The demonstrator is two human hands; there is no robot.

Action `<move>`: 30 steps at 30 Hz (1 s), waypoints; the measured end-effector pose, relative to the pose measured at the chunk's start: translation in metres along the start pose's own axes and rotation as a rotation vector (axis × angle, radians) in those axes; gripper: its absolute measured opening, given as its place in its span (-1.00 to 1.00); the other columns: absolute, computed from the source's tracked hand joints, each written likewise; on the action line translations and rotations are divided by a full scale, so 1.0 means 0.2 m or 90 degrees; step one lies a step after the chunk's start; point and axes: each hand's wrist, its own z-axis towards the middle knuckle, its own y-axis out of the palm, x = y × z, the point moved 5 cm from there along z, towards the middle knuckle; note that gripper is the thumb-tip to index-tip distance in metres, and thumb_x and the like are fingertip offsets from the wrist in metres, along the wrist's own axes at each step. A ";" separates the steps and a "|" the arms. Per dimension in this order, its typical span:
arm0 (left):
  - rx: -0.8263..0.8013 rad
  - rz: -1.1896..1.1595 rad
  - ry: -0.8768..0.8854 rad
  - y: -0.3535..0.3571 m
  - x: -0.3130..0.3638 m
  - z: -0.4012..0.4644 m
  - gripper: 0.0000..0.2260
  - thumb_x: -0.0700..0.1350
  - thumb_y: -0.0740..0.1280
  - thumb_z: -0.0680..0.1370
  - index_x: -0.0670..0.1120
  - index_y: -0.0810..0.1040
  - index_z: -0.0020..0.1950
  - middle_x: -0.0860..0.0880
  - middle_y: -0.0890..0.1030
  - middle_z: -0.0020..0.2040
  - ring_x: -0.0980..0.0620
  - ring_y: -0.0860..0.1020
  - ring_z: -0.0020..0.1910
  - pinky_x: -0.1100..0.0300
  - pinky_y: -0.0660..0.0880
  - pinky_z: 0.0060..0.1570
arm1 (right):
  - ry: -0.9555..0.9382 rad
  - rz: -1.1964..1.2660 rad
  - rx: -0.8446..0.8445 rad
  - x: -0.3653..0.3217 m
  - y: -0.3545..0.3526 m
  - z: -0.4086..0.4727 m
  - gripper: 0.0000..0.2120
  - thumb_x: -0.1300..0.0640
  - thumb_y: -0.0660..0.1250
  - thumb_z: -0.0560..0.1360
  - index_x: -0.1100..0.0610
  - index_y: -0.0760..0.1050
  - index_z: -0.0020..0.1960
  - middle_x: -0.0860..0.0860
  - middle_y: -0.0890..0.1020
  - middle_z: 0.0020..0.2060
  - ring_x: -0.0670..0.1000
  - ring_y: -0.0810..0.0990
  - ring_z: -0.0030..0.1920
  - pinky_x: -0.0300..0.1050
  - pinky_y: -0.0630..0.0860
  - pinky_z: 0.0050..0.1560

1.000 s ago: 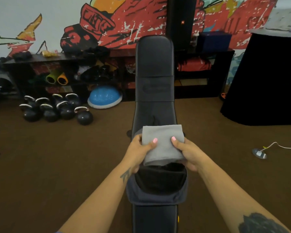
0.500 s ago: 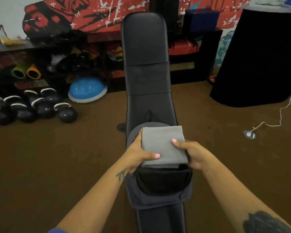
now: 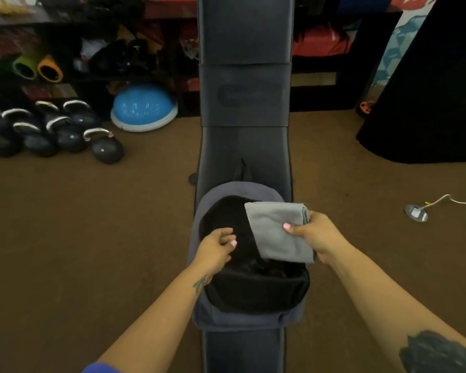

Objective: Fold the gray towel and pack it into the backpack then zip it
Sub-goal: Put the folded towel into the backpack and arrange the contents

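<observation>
Head view: blue sleeve [image 3: 101, 368] at the bottom edge on the left arm, dark tattoo [image 3: 439, 352] on the right forearm. Gray backpack [image 3: 242, 320] lies flat on the near end of the black bench [image 3: 244, 98], long axis running along the bench, top handle pointing to the far end. Main compartment unzipped and spread wide, black lining showing, open mouth facing up. Backpack spans the bench from side edge to side edge, slightly overhanging both.

Left hand [image 3: 216, 250] sits at the left rim of the opening, fingers curled loosely, thumb near the fingers; whether it pinches the lining or rim fabric, cannot tell. Right hand [image 3: 316, 235] is clamped on the folded gray towel [image 3: 277, 230], thumb on top, fingers under the right edge. Towel is a folded rectangle, layered edges visible at its far right corner. Its long axis runs roughly near-to-far, tilted a bit, near end toward the right bench edge. It is held over the right half of the open compartment, its near edge at the near rim of the opening; whether it touches the lining, cannot tell.

Brown carpet floor [image 3: 78, 238] around the bench. Left of the bench, farther out: kettlebells [image 3: 106, 148] in a cluster, blue balance dome [image 3: 144, 109], dark shelving [image 3: 86, 49] with rolled mats. Right side: white cable [image 3: 452, 199] with a floor plate, black draped shape [image 3: 436, 103].
</observation>
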 end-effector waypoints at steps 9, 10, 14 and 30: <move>0.055 0.377 0.049 0.08 -0.09 0.31 -0.55 -0.16 0.36 0.51 -0.12 0.38 0.39 -0.13 0.46 0.35 -0.09 0.42 0.34 0.07 0.36 0.35 | -0.172 -0.400 -0.002 -0.04 0.14 0.38 -0.80 0.21 0.38 0.48 0.22 0.57 0.10 0.18 0.66 -0.02 0.16 0.59 0.05 0.12 0.50 0.13; 0.052 0.414 0.049 0.09 -0.11 0.34 -0.52 -0.14 0.37 0.50 -0.12 0.37 0.40 -0.14 0.44 0.37 -0.11 0.41 0.34 0.05 0.36 0.35 | -0.180 -0.419 -0.007 -0.03 0.17 0.41 -0.80 0.21 0.37 0.49 0.20 0.58 0.10 0.18 0.66 -0.02 0.17 0.60 0.05 0.13 0.51 0.13; 0.076 0.574 0.062 0.11 -0.16 0.46 -0.49 -0.06 0.38 0.49 -0.07 0.34 0.41 -0.14 0.39 0.38 -0.15 0.33 0.37 -0.01 0.35 0.34 | -0.228 -0.468 -0.011 0.00 0.21 0.50 -0.80 0.20 0.35 0.51 0.14 0.58 0.12 0.14 0.67 -0.03 0.15 0.61 0.00 0.11 0.54 0.08; 0.005 0.843 0.136 0.22 -0.30 0.43 -0.89 -0.09 0.26 0.56 -0.02 0.54 0.06 -0.06 0.55 0.04 -0.07 0.54 0.03 0.03 0.38 0.08 | -0.288 -0.560 -0.007 0.04 0.31 0.65 -0.61 0.37 0.16 0.54 0.10 0.52 0.27 0.14 0.66 0.02 0.17 0.62 -0.03 0.10 0.55 0.01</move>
